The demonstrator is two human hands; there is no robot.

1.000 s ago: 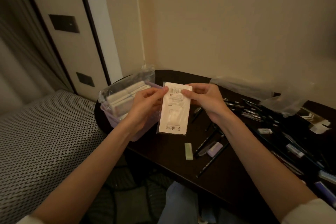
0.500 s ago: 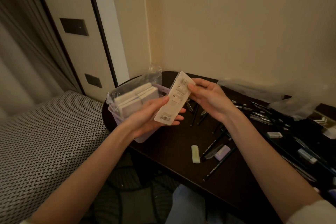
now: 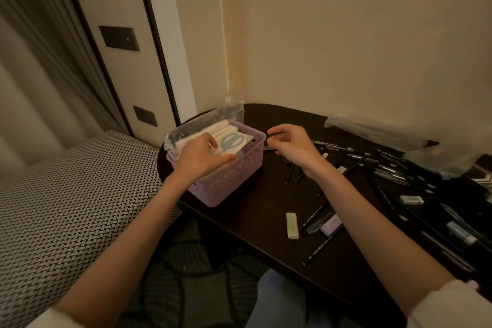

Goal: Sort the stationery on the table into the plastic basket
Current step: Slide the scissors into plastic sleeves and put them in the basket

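While the left hand (image 3: 203, 158) reaches down over the near rim of the lilac plastic basket (image 3: 231, 181), its fingers lie on a clear-wrapped pack of scissors (image 3: 231, 141) standing inside — whether they actually pinch the pack or only rest on it cannot be told from here. The right hand (image 3: 291, 150) hangs just beside the basket's right wall, above the dark table (image 3: 266, 221), fingers loosely curled and holding nothing. Behind the scissors pack, more white packs in a crinkled clear bag (image 3: 234, 109) fill the back of the basket. Out to the right, the tabletop is littered: a pale green eraser (image 3: 292, 225) lies near the front edge, a lilac eraser (image 3: 330, 225) just beside it among black pens (image 3: 323, 247), and further pens and small white erasers spread toward the far right — with loose clear plastic wrap (image 3: 399, 130) along the wall. A woven grey cushion (image 3: 66, 208) sits to the left of the table.
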